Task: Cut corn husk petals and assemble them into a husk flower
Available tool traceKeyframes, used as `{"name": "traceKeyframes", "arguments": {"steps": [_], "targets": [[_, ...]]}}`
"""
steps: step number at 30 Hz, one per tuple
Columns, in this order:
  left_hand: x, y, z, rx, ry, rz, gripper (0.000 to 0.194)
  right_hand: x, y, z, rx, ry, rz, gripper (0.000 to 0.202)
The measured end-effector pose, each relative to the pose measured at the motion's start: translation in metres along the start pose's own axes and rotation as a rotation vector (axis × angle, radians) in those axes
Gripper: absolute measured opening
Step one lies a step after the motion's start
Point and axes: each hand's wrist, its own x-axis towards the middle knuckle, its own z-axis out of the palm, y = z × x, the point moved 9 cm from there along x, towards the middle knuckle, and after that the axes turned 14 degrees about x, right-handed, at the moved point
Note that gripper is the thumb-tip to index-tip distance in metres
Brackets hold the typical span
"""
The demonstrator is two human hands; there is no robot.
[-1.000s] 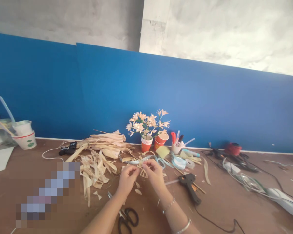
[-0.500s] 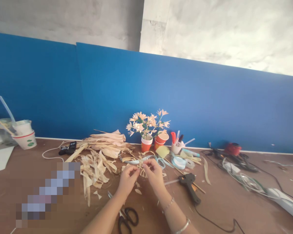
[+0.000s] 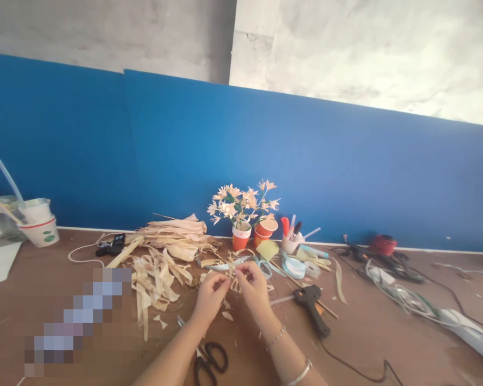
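Note:
My left hand (image 3: 214,290) and my right hand (image 3: 253,281) meet fingertip to fingertip over the middle of the table. Both are closed in a pinch on a small pale piece of dried husk (image 3: 232,272), partly hidden by the fingers. Beneath and behind them lie pale husk scraps and a light blue ribbon (image 3: 221,266). Black-handled scissors (image 3: 210,360) rest under my left forearm, their blades partly covered by it. To the right of my right hand lies a black glue gun (image 3: 312,308) with its cord trailing toward the front.
Husk strips (image 3: 156,276) are heaped on the left. Pale flowers (image 3: 241,202) stand in red paper cups (image 3: 241,239) by the blue partition (image 3: 306,161). A white cup (image 3: 290,245) holds pens. Cables (image 3: 410,300) and a power strip (image 3: 473,335) lie right; another cup (image 3: 42,231) stands far left.
Both hands keep almost the same place and pinch, with only slight finger movement. The view has shifted a tiny amount.

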Motion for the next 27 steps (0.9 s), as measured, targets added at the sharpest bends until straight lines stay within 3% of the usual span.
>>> {"name": "traceKeyframes", "arguments": {"steps": [13,22,27], "targets": [[-0.0001,0.002,-0.0013,0.003,0.008,0.016,0.024,0.0003,0.0053,0.0,-0.008,-0.016,0.014,0.008],[-0.0003,0.0047,-0.0031,0.015,0.026,0.032,0.028,0.0012,-0.0039,-0.0005,0.016,-0.013,-0.042,0.007],[0.0004,0.0042,-0.0064,0.011,0.056,0.031,0.029,-0.0003,-0.0031,-0.0027,0.049,0.004,0.037,0.022]]}}
